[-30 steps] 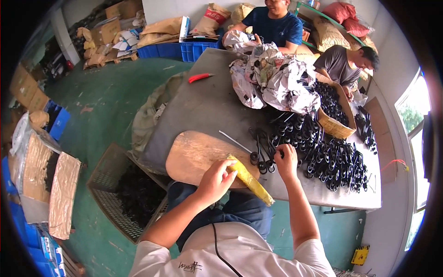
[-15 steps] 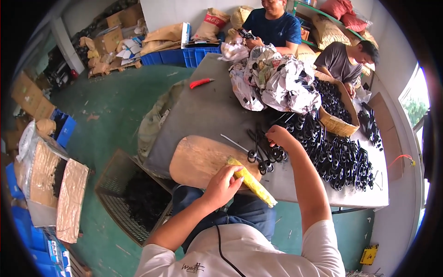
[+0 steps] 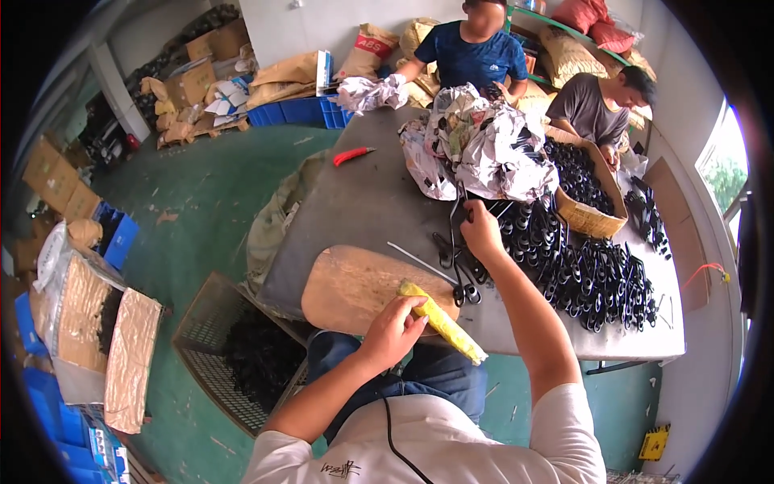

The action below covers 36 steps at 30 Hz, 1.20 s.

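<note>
My left hand [image 3: 393, 329] is closed around one end of a long yellow wrapped stick [image 3: 451, 326], which slants over the near edge of a rounded wooden board [image 3: 343, 286]. Its exact kind does not show. My right hand [image 3: 482, 229] is reached out over the table, fingers pinched on a thin black piece [image 3: 455, 230] with a long stem, standing roughly upright. Several black pieces with ring-like ends [image 3: 466, 292] lie below that hand at the board's right corner. A thin pale rod [image 3: 419, 262] lies across the board.
Right of my arm spreads a heap of black ringed pieces [image 3: 592, 278], with a wicker basket [image 3: 592, 219] behind it. Crumpled paper wrapping [image 3: 492, 149] and a red-handled cutter [image 3: 353, 156] lie farther back. Two people sit across the table [image 3: 363, 202]. A crate [image 3: 211, 323] stands by my left leg.
My right hand has moved up and away from the small pile, with the black piece now raised in its fingers. The person opposite has swung crumpled wrapping to the left.
</note>
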Motion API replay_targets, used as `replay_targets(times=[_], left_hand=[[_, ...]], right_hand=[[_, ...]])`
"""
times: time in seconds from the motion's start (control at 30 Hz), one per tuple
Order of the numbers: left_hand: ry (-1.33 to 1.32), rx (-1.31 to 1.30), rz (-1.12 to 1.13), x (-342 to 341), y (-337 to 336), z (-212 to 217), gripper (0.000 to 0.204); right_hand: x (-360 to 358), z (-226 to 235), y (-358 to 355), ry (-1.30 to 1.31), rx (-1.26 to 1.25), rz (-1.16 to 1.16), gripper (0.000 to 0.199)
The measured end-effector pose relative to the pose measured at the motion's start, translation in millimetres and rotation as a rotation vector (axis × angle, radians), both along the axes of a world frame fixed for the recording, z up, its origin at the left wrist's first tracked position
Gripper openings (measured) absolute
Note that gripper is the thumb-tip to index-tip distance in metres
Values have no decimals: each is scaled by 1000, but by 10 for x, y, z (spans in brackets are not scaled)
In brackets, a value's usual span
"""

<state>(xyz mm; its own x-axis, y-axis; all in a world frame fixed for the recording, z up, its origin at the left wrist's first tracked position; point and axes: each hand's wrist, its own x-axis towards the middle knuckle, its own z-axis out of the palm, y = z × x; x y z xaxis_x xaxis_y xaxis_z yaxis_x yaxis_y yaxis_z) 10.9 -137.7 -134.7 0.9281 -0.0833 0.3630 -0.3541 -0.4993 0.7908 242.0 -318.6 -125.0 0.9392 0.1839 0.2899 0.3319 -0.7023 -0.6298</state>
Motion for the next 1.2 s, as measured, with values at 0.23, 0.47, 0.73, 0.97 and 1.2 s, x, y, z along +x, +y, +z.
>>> replay_targets(times=[0.23,0.47,0.73,0.97,1.2], left_hand=[[-117,-240,235,228,215,272,62],[233,-567,-188,277,438,742,32],[93,-661,186,17,699,676,25],[76,-581,60,285,525,589,23],[138,-272,-65,557,185,382,26]], right_hand=[[-877,837,195,-397,154,313,44],[-1837,382,263,-334,211,677,58],[-2270,-425,-541,-33,-521,223,73],[-2436,-396,-801,1093,774,175,43],[-2692,-101,-667,818,765,86,36]])
